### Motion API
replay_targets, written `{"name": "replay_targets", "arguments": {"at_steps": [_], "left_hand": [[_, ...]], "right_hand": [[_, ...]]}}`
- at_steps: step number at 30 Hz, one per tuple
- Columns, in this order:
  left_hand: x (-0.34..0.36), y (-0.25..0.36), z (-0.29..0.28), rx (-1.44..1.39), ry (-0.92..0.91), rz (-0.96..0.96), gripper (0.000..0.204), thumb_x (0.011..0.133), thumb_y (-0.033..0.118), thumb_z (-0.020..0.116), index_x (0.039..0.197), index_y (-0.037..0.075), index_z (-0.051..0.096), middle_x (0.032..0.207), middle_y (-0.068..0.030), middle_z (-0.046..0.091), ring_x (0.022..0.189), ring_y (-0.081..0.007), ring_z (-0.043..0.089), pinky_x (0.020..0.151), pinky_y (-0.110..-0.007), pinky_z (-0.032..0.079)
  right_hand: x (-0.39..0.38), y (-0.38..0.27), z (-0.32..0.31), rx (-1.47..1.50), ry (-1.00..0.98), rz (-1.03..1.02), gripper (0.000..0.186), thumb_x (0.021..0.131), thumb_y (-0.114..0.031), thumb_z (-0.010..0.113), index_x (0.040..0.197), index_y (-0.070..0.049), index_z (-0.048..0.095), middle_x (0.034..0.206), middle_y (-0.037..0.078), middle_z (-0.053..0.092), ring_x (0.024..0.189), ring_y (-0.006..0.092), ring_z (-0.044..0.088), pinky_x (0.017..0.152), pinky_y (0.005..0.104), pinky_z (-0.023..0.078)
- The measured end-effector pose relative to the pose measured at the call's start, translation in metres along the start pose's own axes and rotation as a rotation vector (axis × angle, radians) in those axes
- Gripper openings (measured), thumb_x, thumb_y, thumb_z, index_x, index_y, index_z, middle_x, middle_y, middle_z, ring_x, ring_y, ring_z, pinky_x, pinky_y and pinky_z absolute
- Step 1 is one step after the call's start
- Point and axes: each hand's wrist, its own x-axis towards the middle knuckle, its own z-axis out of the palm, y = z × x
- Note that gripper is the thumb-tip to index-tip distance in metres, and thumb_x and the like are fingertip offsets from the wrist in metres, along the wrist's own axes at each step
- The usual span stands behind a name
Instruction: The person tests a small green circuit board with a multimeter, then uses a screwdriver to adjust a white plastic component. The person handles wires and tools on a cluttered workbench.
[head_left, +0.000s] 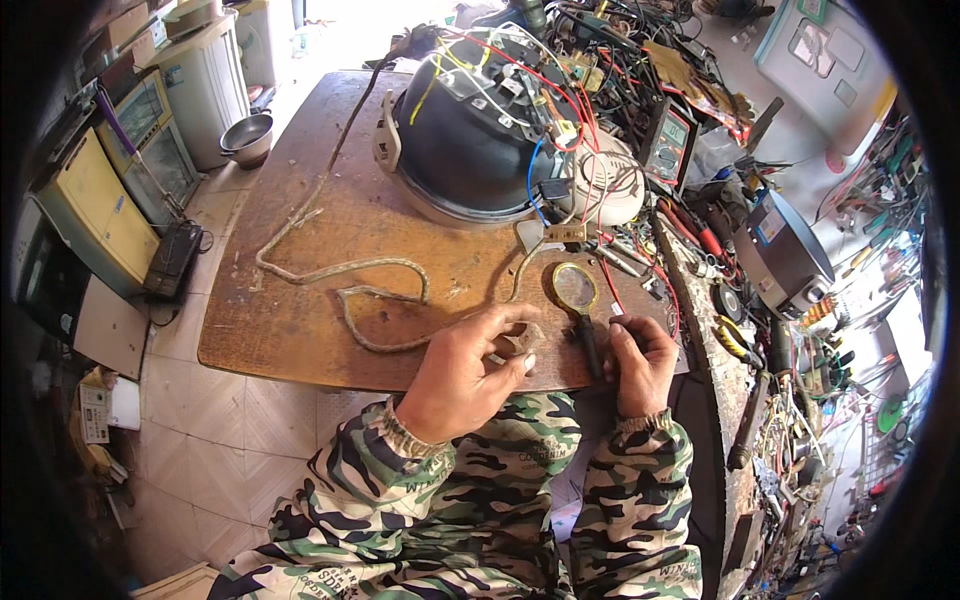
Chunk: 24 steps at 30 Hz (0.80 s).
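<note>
My left hand [467, 373] is closed, thumb and fingers around a small grey-brown piece [527, 336] whose kind I cannot make out. My right hand [645, 362] pinches at the white-tipped end of a red wire [612, 287]. Between the hands lies a magnifying glass [574, 288] with a yellow rim and dark handle. A braided cord [345, 267] loops over the wooden table [270, 335] and passes under my left hand. Beyond my hands an upturned dark rice cooker body [460, 150] shows its underside, with red, yellow, white and blue wires.
A multimeter [668, 143] stands at the right behind a cream round housing [610, 185]. Tangled wires and tools crowd the right side, with yellow-handled pliers [737, 342] and a metal pot [785, 250]. On the floor at left are a metal bowl [247, 138] and old appliances.
</note>
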Motion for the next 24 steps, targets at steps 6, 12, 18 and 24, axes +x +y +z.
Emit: {"name": "replay_targets", "arguments": {"at_steps": [6,12,18,24], "left_hand": [[-0.001,0.008,0.005,-0.015,0.036,-0.065,0.04,0.094,-0.003,0.06,0.133,-0.001,0.051,0.111,-0.0109,0.067,0.087,-0.0148,0.068,0.075,-0.027,0.057],[-0.002,0.009,0.01,0.071,0.086,-0.092,0.037,0.099,0.009,0.059,0.134,0.0,0.051,0.115,-0.016,0.068,0.082,-0.0159,0.069,0.067,-0.026,0.057],[-0.002,0.012,0.015,0.122,0.153,-0.161,0.038,0.1,0.012,0.059,0.134,-0.001,0.051,0.113,-0.0169,0.067,0.081,-0.0153,0.068,0.065,-0.024,0.055],[0.002,0.009,0.015,0.174,0.137,-0.155,0.04,0.098,0.007,0.06,0.135,-0.002,0.05,0.112,-0.0193,0.067,0.078,-0.0169,0.067,0.061,-0.023,0.054]], "right_hand": [[-0.002,-0.001,-0.005,0.081,-0.037,0.024,0.009,0.093,-0.004,0.067,0.097,0.004,0.066,0.076,0.002,0.064,0.055,0.0053,0.053,0.048,0.0218,0.042],[-0.006,0.007,-0.008,0.155,-0.055,-0.044,0.005,0.091,0.0,0.067,0.092,0.004,0.065,0.072,-0.001,0.061,0.064,0.0038,0.052,0.056,0.0215,0.043],[-0.004,0.013,-0.015,0.046,-0.068,-0.252,0.007,0.084,-0.001,0.07,0.088,0.002,0.066,0.074,0.013,0.063,0.061,0.0221,0.062,0.059,0.0305,0.049],[-0.002,0.007,-0.026,0.051,-0.131,-0.355,0.009,0.084,-0.002,0.069,0.091,0.001,0.064,0.081,0.018,0.065,0.072,0.0365,0.066,0.064,0.0396,0.053]]}}
